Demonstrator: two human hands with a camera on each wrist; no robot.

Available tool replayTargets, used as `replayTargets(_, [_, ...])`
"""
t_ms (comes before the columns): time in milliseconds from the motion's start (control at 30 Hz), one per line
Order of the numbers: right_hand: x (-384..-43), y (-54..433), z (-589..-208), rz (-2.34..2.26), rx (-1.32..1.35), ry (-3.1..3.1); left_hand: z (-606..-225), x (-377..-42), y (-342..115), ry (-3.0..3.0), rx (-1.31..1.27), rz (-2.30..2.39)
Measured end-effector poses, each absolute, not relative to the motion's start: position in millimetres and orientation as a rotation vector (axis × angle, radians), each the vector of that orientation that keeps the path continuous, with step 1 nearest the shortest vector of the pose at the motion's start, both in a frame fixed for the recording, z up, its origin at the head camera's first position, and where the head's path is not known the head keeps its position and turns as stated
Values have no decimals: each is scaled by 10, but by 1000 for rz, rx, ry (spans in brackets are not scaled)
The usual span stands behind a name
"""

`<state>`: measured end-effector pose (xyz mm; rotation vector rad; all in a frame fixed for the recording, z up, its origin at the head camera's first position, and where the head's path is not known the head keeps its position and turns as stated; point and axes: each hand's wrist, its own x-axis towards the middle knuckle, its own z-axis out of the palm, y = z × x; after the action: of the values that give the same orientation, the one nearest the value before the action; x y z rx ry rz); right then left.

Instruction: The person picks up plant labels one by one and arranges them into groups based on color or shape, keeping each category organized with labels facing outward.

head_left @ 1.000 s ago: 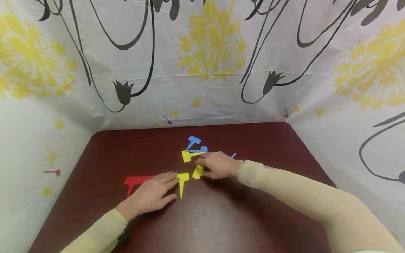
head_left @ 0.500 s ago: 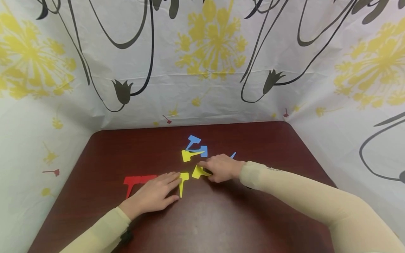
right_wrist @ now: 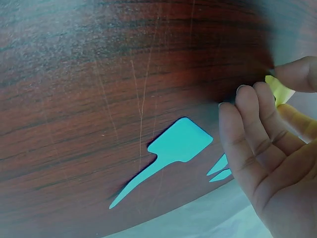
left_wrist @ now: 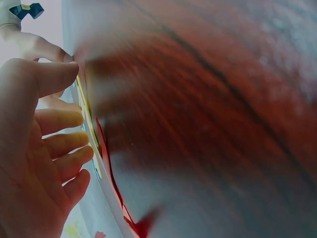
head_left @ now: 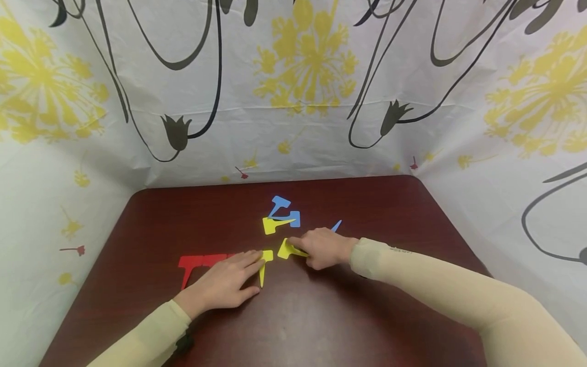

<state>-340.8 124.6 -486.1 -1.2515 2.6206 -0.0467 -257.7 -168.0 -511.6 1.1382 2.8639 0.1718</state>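
In the head view my left hand (head_left: 227,280) lies with fingers extended over a row of red T-shaped plant labels (head_left: 191,262), hiding much of them. Its fingertips rest on the edge of an upright yellow T-shaped plant label (head_left: 267,256). My right hand (head_left: 323,248) presses a straight index finger on a second yellow plant label (head_left: 283,250), which lies flat. In the right wrist view that label (right_wrist: 281,91) shows between thumb and index finger, the other fingers loosely bent. The left wrist view shows the left hand (left_wrist: 34,163) side-on, fingertips at the labels' edges.
Farther back lie another yellow plant label (head_left: 269,226) and two blue ones, one angled (head_left: 281,202). A further blue plant label (right_wrist: 181,141) lies beside the right hand, mostly hidden in the head view. A patterned cloth (head_left: 293,148) surrounds the dark wooden table (head_left: 202,209).
My right hand has drawn slightly right and toward me, uncovering more of the yellow plant label under its index finger. My left hand has shifted slightly right over the upright yellow label.
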Motion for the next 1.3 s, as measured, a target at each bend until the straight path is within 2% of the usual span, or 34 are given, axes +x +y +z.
replayTargets(333, [-3394,1259,-4862,-45,-1328,2616,-5120,-2573,-1665,2836,1123,169])
replayTargets(933, [-3477,1287,-4762,-127,-1799,2790,-5092,-2600,-1670,2830,1155,176])
replayTargets(1300, [-3442,1307,-4706,-17,-1970,2844,-5092,-2603,-1679,2824,1150,176])
